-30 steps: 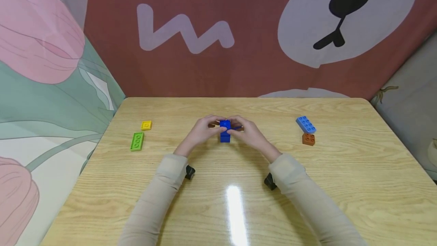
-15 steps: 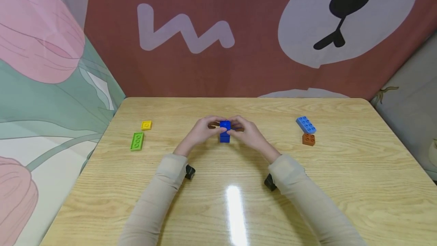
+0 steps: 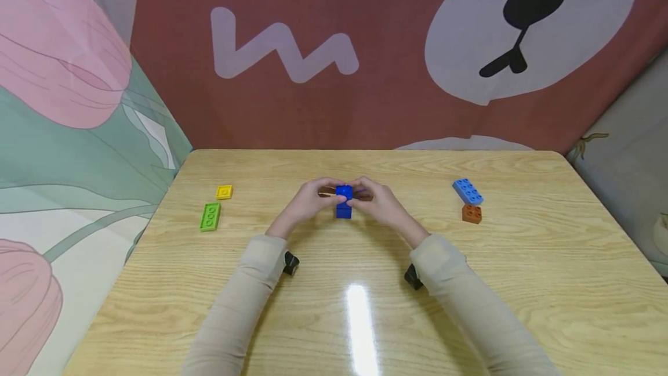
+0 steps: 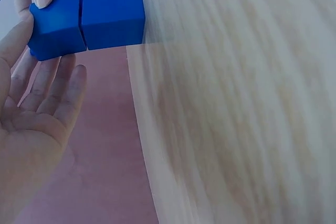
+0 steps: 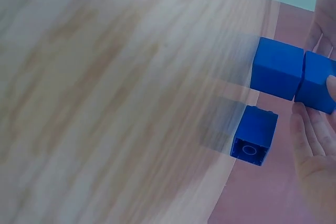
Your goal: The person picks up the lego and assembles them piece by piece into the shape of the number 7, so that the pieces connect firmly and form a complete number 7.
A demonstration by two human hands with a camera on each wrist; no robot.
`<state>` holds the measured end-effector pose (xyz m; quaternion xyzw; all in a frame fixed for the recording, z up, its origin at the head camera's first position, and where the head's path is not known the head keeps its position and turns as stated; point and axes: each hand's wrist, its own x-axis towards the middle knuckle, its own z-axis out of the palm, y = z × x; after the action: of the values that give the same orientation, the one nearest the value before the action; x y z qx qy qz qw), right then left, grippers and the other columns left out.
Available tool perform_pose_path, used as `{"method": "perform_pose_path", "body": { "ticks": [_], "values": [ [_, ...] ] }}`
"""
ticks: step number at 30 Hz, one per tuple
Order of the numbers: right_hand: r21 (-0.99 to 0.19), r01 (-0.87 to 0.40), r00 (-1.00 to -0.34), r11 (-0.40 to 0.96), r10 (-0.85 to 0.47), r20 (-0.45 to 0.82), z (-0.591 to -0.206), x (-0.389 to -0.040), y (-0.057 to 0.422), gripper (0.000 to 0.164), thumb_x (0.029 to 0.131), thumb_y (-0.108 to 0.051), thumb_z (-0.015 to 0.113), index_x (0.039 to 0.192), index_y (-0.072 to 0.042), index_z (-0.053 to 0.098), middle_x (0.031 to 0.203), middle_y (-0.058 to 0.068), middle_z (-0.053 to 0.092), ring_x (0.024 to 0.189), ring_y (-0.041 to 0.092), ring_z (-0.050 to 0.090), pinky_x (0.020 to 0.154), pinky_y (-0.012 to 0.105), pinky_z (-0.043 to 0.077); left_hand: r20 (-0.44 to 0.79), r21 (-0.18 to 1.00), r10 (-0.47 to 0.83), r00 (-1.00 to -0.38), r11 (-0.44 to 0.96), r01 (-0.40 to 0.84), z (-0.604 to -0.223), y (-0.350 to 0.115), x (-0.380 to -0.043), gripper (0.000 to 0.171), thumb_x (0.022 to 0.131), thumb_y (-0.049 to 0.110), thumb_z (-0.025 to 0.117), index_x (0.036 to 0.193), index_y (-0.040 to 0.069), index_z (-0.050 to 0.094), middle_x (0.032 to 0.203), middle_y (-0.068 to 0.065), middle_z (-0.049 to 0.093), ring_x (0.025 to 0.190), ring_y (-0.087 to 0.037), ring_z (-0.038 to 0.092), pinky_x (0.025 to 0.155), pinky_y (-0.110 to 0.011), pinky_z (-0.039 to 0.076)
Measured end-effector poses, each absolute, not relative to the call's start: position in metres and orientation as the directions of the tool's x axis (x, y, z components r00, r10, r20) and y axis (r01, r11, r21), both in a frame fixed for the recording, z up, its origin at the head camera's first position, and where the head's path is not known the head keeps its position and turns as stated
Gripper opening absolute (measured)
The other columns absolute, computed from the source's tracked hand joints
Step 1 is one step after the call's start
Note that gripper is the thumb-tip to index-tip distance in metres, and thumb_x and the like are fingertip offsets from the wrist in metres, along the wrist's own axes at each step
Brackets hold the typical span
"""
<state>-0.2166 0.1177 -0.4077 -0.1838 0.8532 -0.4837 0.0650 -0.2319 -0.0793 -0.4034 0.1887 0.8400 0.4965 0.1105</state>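
Observation:
Two dark blue building blocks are stacked upright on the wooden table, the upper block [image 3: 344, 191] directly above the lower block [image 3: 344, 212]. My left hand [image 3: 312, 197] pinches the upper block from the left, thumb in front and fingers around the back. From the other side my right hand [image 3: 377, 199] holds the same block between thumb and fingers. The wrist views show only a thin seam between the upper block [image 4: 58, 27] and the lower block [image 4: 113, 17]. Another blue block [image 5: 255, 132] lies on its side beside the stack, its hollow underside visible; in the head view my right hand mostly hides it.
On the left of the table [image 3: 292, 318] lie a yellow block [image 3: 224, 192] and a green block [image 3: 210, 216]. A light blue block [image 3: 468, 191] and a brown block [image 3: 472, 213] lie close together on the right. A printed cloth [image 3: 313, 109] hangs behind the far edge.
Both hands stay on the upper block with almost no movement. The bit of blue behind my right hand shows slightly differently. The other blocks have not moved.

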Motion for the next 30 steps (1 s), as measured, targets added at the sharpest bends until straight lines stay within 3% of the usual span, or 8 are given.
{"method": "perform_pose_path", "body": {
  "ticks": [30],
  "values": [
    [-0.833, -0.232, -0.922, 0.502, -0.387, 0.024, -0.4029, -0.2181, 0.1181, 0.033, 0.090, -0.014, 0.066, 0.122, -0.007, 0.058, 0.119, 0.016, 0.064, 0.110, 0.031, 0.064, 0.091, 0.040, 0.055, -0.036, 0.874, 0.436, -0.899, 0.450, 0.184, -0.4021, -0.0796, -0.2333, 0.037, 0.090, 0.021, 0.067, 0.124, 0.008, 0.062, 0.124, -0.013, 0.064, 0.116, -0.030, 0.060, 0.096, -0.040, 0.053]
  ]
}}
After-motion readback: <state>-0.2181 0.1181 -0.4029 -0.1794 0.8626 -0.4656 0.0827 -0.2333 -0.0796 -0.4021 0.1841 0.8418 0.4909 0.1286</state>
